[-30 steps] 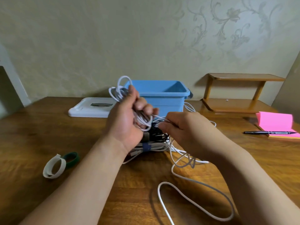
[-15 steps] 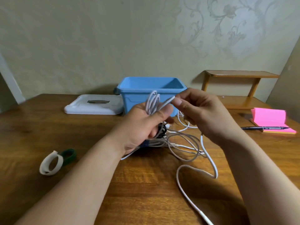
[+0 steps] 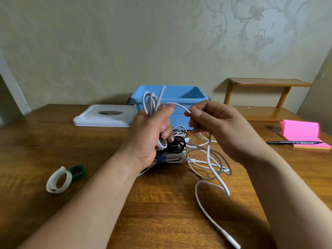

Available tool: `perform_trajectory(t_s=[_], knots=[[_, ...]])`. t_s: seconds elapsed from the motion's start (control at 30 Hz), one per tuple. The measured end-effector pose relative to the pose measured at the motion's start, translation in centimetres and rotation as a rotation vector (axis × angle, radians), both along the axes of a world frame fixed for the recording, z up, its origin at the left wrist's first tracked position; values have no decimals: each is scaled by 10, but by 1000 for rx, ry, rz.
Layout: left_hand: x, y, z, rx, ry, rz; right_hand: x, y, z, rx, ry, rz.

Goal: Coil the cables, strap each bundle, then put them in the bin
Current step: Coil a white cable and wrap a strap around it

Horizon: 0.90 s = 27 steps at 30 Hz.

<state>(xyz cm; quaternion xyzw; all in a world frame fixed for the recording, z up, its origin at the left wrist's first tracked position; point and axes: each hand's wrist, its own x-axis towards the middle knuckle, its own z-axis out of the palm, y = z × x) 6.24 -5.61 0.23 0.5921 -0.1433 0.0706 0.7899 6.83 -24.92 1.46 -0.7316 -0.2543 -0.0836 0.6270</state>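
The left hand (image 3: 152, 130) is raised over the brown wooden table (image 3: 161, 203), its fingers curled tight round a coil of thin white cable (image 3: 150, 103) whose loops stick up above the thumb and hang out below the fist. From the top of that coil one strand arcs across to the right hand (image 3: 215, 130), which pinches it between thumb and forefinger. The rest of this cable drops from the right hand to the table, curves round once and runs toward the near edge, ending in a white plug. Below and just behind the hands lies a pile of other cables: a black coiled bundle (image 3: 177, 144), a white bundle bound with a blue strap (image 3: 160, 158), and a loose grey cable (image 3: 224, 164) looped with more white strands. The open blue plastic bin (image 3: 179, 121) stands behind the pile; whether anything lies in it cannot be told. A flat white lid (image 3: 102, 115) lies just left of it. At the left lie a white loop strap (image 3: 57, 180) and a green loop strap (image 3: 78, 172), touching. To the right are a low wooden shelf (image 3: 265, 99), a pink sticky-note pad (image 3: 301, 133) and a black pen (image 3: 294, 142).
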Motion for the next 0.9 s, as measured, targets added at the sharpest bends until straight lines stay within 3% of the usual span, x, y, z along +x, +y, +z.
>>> perform_trajectory(t_s=[0.23, 0.4, 0.6, 0.77, 0.9], knots=[[-1, -8, -8, 95, -141, -43, 0, 12, -3, 57, -82, -136], [-6, -15, -11, 199, -101, -113, -1, 20, -8, 118, -113, -246], [-11, -17, -11, 244, 17, -231, -5, 22, -9, 227, -1, -130], [-7, -17, -10, 80, -6, -180, -2, 20, -10, 127, -81, -176], [-3, -16, -8, -4, 42, 60, -7, 20, -7, 37, -121, -234]])
